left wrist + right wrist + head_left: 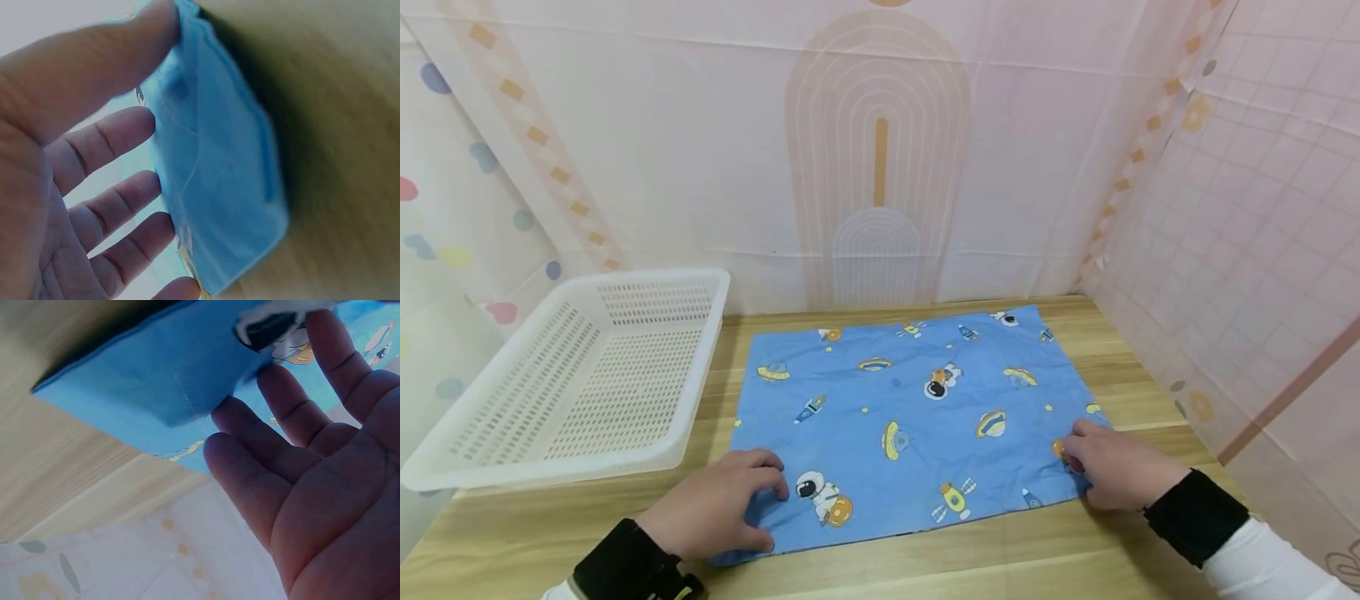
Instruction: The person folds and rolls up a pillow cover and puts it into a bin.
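A blue cloth [865,425] printed with astronauts, rockets and planets lies spread in a rough rectangle on the wooden table, with light wrinkles. My left hand [718,504] rests at its near left corner, thumb and fingers spread. In the left wrist view the fingertips touch the cloth [212,156], whose edge shows a stitched fold. At the near right corner is my right hand [1116,467], fingertips on the fabric. The right wrist view shows its loosely bent fingers [287,406] against the cloth [150,387]; the thumb is mostly out of that view.
A white plastic basket [696,375] with perforated sides stands on the left of the table [985,558]. Patterned curtains [715,167] hang behind the table and along both sides. Black bands [1197,517] are strapped round the wrists.
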`<state>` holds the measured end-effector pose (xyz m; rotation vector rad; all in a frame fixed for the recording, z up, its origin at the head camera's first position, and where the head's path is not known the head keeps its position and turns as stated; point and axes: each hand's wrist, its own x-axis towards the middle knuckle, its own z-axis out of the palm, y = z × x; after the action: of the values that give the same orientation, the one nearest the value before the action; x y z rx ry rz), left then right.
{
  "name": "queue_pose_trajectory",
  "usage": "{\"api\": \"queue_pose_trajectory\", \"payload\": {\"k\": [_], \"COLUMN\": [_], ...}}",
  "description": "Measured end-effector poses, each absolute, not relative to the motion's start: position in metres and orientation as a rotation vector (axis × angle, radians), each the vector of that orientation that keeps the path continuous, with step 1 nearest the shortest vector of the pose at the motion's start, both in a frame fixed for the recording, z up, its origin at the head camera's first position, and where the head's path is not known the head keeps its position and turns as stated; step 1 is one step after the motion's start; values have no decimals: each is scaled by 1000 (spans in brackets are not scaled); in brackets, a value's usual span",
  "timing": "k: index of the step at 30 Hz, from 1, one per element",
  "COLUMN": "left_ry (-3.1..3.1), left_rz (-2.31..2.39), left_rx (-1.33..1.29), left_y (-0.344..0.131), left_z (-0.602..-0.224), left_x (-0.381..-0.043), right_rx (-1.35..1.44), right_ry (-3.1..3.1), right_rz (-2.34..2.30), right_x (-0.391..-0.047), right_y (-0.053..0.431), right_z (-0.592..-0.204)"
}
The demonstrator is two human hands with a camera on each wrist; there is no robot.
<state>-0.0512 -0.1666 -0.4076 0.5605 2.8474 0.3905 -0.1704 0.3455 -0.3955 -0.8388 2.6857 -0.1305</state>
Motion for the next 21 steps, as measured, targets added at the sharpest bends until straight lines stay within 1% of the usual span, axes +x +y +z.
{"api": "queue_pose_trajectory", "payload": {"k": [6,11,16,21], "left_ry": [2833,2872,2839,2819], "left_rz": [416,374,400,442], "left_rx": [526,583,615,648], "left_y": [-167,-171,-180,-188], "left_z": [-407,-410,-413,-413], "left_x": [-54,-49,-46,-41], "right_rx": [-919,-960,-920,-825], "right_ry": [2752,2801,2841,2857], "right_rz": [-123,-115,-96,-18], "right_x": [-170,-170,-170,-172], "right_y": [349,353,357,366], "right_z": [-400,-404,-407,-407]}}
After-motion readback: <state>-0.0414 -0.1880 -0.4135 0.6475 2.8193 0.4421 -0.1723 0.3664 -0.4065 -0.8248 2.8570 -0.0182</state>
